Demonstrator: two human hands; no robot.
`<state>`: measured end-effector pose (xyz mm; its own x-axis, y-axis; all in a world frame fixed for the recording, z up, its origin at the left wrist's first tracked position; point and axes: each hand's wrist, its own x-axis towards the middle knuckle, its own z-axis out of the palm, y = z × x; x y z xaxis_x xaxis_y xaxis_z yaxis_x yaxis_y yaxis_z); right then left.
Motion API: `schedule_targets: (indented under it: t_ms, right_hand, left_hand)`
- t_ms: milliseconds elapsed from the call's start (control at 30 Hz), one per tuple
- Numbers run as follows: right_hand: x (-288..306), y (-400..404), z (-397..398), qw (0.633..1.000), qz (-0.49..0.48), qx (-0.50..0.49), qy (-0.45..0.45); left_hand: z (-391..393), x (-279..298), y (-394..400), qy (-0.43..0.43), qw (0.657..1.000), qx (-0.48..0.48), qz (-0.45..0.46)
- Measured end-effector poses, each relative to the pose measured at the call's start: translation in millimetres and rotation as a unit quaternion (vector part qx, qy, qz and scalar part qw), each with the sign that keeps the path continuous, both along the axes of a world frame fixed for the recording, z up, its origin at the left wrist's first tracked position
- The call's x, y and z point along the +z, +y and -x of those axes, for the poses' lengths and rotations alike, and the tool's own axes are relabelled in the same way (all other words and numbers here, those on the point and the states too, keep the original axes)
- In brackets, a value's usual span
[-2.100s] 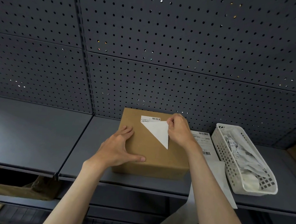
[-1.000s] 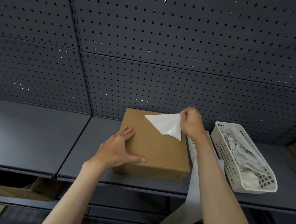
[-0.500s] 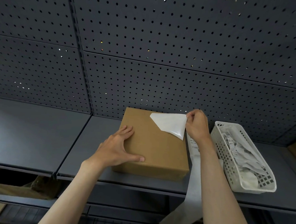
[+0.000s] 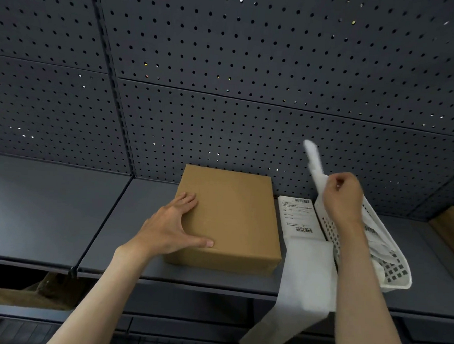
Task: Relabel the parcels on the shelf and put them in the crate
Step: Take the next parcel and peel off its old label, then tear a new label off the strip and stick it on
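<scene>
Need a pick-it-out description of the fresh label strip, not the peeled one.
Start at the dark shelf below the pegboard and find the brown parcel. The label strip lies flat between its right side and the white basket, its blank tail hanging over the edge. Unlike the peeled label in the right hand, it shows printed barcodes.

Matt cardboard parcel [image 4: 231, 217], perforated metal shelf [image 4: 45, 214]

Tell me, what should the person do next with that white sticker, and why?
Probably drop the peeled white label, pinched in the right hand, into the white plastic basket just below it, where other peeled labels lie. The brown cardboard parcel, steadied by the left hand, is now bare.
</scene>
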<state>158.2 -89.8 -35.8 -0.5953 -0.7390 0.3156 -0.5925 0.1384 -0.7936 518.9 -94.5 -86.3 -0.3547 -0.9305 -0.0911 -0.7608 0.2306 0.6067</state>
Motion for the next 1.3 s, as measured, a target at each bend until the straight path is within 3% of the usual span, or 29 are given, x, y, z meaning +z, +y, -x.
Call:
schedule_targets:
  t_ms: [167, 400, 633, 733, 1033, 1300]
  right_hand:
    - [15, 42, 40, 0.999, 0.015, -0.052, -0.004]
    - [1, 92, 85, 0.976, 0.000, -0.138, 0.167]
    - [-36, 100, 78, 0.963, -0.093, -0.024, 0.251]
    - [-49, 97, 76, 0.966, -0.125, 0.012, 0.225]
    - [-48, 98, 81, 0.992, -0.123, 0.016, 0.018]
    - [-58, 80, 81, 0.994, -0.072, -0.045, 0.064]
  left_hand:
    - [0, -2, 0, 0.001, 1.000, -0.003, 0.003]
    - [-2, -6, -2, 0.002, 1.000, -0.007, 0.005]
    - [0, -5, -2, 0.005, 1.000, -0.017, 0.010]
    - [3, 0, 2, -0.001, 1.000, -0.021, 0.012]
    - [4, -4, 2, -0.040, 0.999, -0.003, 0.034]
    - [10, -9, 0, -0.020, 0.991, 0.055, 0.119]
